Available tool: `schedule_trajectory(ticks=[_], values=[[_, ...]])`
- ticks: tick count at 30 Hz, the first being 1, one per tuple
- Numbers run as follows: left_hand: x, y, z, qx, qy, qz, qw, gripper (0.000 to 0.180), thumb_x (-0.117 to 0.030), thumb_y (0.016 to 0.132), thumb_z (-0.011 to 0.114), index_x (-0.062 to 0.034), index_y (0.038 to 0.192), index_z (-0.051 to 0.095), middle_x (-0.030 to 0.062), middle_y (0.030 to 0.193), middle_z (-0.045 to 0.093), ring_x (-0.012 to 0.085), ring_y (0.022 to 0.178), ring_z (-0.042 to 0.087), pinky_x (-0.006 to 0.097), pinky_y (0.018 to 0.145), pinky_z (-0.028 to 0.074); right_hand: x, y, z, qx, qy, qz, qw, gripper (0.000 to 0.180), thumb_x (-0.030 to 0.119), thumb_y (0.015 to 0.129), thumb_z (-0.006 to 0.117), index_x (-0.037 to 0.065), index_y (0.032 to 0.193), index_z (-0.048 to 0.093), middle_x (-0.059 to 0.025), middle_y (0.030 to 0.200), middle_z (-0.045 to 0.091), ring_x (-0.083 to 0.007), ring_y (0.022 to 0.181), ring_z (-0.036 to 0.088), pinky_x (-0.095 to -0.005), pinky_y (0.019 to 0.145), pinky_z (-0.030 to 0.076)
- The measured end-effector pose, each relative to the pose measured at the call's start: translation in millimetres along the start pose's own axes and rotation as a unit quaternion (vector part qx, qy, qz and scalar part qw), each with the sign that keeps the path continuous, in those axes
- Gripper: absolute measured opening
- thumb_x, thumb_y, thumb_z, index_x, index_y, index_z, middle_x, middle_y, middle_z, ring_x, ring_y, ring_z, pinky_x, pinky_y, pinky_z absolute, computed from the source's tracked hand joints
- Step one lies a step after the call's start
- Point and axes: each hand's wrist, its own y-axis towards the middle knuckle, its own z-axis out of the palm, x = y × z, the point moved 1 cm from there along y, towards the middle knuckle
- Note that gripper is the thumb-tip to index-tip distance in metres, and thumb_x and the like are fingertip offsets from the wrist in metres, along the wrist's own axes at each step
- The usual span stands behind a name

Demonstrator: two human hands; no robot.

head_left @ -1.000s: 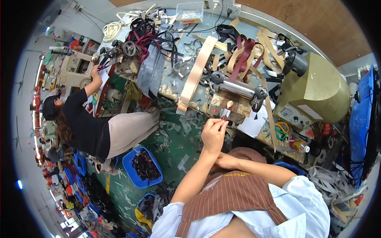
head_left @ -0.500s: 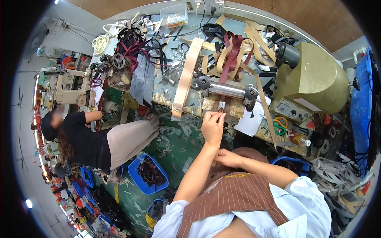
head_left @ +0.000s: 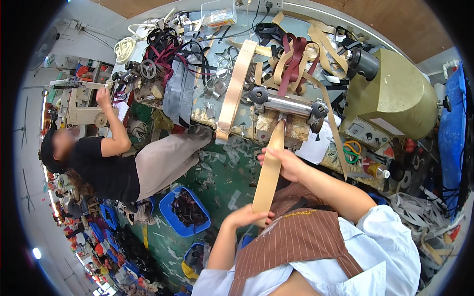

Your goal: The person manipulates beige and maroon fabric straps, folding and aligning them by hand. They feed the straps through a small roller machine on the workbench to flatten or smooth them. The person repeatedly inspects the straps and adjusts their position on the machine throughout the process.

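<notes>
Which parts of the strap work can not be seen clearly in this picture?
- Strap top end: head view, hidden under the roller.
- Strap bottom end: covered by the left hand.
- Right hand fingertips: behind the strap.
- Machine dials: too small.

Tan strap [head_left: 269, 172], plain. Apron [head_left: 291, 246] brown with thin pale stripes, shirt [head_left: 390, 256] light blue. Machine housing [head_left: 395, 93] olive-yellow. Floor [head_left: 222, 172] green. Bin [head_left: 185, 212] blue. Bench straps [head_left: 291, 59]: maroon, black, beige. Co-worker [head_left: 108, 167]: black top, beige trousers.
</notes>
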Motion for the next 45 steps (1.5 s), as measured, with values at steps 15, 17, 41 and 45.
schedule_trajectory(ticks=[15, 17, 41, 45], values=[[60.1, -47.8, 29.0, -0.084, -0.044, 0.027, 0.995, 0.026, -0.02, 0.087, 0.06, 0.0015, 0.1, 0.063, 0.0003, 0.087, 0.064, 0.0059, 0.076, 0.056, 0.022, 0.067, 0.046, 3.8, 20.9, 11.8, -0.137, 0.077, -0.045, 0.987, 0.014, 0.017, 0.084, 0.061, 0.013, 0.086, 0.048, 0.0054, 0.061, 0.043, -0.0069, 0.052, 0.043, -0.0262, 0.05, 0.04], [51.7, -34.2, 28.4, -0.099, -0.05, 0.063, 0.992, 0.026, -0.021, 0.087, 0.059, 0.0013, 0.1, 0.064, -0.0002, 0.086, 0.064, 0.0067, 0.075, 0.057, 0.022, 0.067, 0.047, 5.1, 20.7, 14.8, -0.146, 0.07, -0.049, 0.986, 0.014, 0.016, 0.084, 0.06, 0.012, 0.086, 0.047, 0.0045, 0.062, 0.044, -0.0071, 0.052, 0.043, -0.0254, 0.048, 0.04], [-76.3, 5.0, -6.0, -0.353, 0.087, 0.115, 0.925, 0.032, -0.018, 0.09, 0.053, 0.001, 0.116, 0.051, 0.0099, 0.092, 0.065, 0.0141, 0.081, 0.062, 0.026, 0.072, 0.047, 187.8, -110.1, -15.1, 0.15, -0.326, -0.148, 0.921, 0.023, 0.016, 0.087, 0.059, 0.004, 0.107, 0.057, -0.0039, 0.089, 0.062, -0.0094, 0.084, 0.058, -0.0249, 0.075, 0.047], [-105.4, -11.6, -15.2, -0.403, 0.113, 0.122, 0.9, 0.033, -0.021, 0.09, 0.052, -0.0023, 0.117, 0.051, 0.0077, 0.098, 0.065, 0.0129, 0.084, 0.062, 0.026, 0.072, 0.045, 239.8, -43.4, -83.8, -0.158, -0.427, -0.341, 0.823, 0.025, 0.013, 0.085, 0.055, -0.001, 0.105, 0.057, -0.0054, 0.088, 0.063, -0.0118, 0.084, 0.058, -0.0261, 0.077, 0.046]])
